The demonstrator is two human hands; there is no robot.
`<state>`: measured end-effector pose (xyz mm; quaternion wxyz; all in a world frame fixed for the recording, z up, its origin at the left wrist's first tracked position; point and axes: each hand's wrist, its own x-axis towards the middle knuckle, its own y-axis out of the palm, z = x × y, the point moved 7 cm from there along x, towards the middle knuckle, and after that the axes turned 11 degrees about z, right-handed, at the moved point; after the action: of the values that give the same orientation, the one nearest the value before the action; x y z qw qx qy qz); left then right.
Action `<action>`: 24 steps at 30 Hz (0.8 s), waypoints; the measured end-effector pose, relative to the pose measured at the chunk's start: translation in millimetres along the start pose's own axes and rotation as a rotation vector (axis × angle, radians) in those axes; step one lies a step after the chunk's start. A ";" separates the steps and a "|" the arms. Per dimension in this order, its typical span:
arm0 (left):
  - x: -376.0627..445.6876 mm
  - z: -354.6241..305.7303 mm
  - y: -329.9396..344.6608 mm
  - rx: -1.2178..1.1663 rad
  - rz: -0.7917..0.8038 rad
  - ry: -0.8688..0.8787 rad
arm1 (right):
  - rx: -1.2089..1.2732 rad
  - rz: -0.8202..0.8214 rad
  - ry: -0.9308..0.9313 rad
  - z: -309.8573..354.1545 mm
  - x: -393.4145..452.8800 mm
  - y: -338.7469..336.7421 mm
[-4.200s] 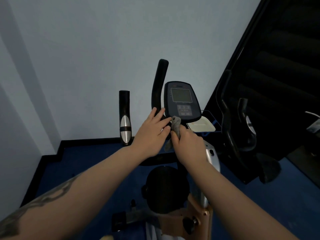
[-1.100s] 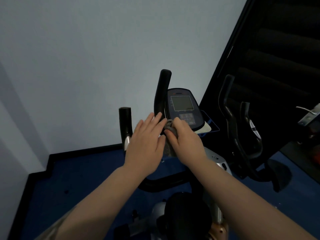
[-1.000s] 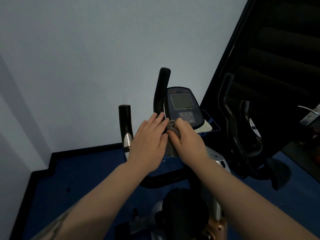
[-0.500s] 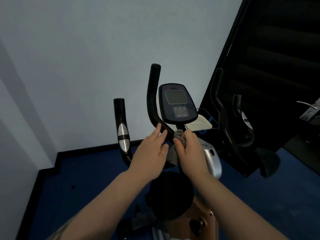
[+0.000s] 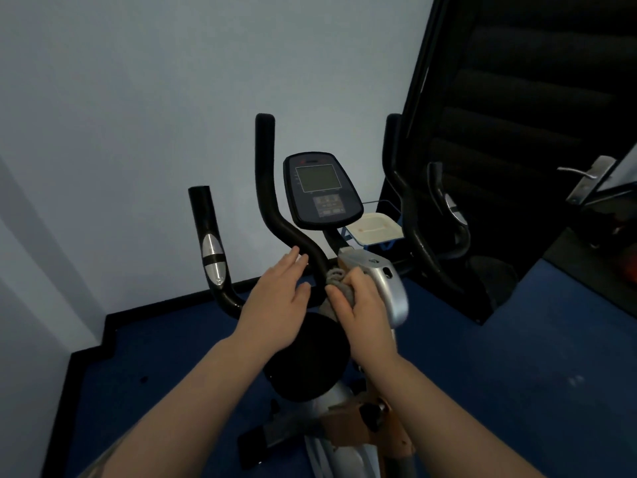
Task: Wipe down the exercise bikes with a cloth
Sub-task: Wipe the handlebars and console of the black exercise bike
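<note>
An exercise bike stands before me, with a black handlebar (image 5: pixel 275 219), a dark console (image 5: pixel 320 191) and a silver housing (image 5: pixel 389 288) on its post. My right hand (image 5: pixel 362 305) grips a bunched grey cloth (image 5: pixel 339 281) and holds it against the low centre of the handlebar, beside the silver housing. My left hand (image 5: pixel 279 298) lies with straight fingers over the handlebar's lower bend, just left of the cloth. The black round saddle (image 5: pixel 306 360) sits below both wrists.
A second bike's black handlebars (image 5: pixel 413 219) stand close on the right, before a dark wall. A white tray (image 5: pixel 374 227) in a blue holder sits between the bikes. A pale wall is ahead; blue floor (image 5: pixel 165 346) lies left. A door handle (image 5: pixel 586 177) shows far right.
Both hands have slid down from the console's lower edge to the handlebar's central bend, with the cloth kept in my right hand. The view has tilted down, so the console sits well above my hands.
</note>
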<state>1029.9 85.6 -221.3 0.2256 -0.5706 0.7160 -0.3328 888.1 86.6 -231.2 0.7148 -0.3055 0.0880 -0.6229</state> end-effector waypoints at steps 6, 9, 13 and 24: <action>2.8 -2.3 0.2 0.029 0.012 0.053 | 0.241 -0.048 0.178 -23.5 -22.5 -25.5; 9.1 -10.1 -3.2 0.079 -0.022 0.105 | -0.158 -0.284 0.160 -13.4 -22.9 -54.6; 21.4 -19.1 0.1 0.174 -0.024 0.112 | -0.376 -0.434 0.240 -8.3 -5.1 -59.2; 17.5 -9.6 7.7 0.181 0.039 0.103 | -0.305 -0.305 0.200 -9.6 22.3 -14.3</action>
<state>1013.7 71.7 -219.5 0.2455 -0.5160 0.7046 -0.4207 875.9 61.9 -225.4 0.5457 -0.3564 0.2045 -0.7303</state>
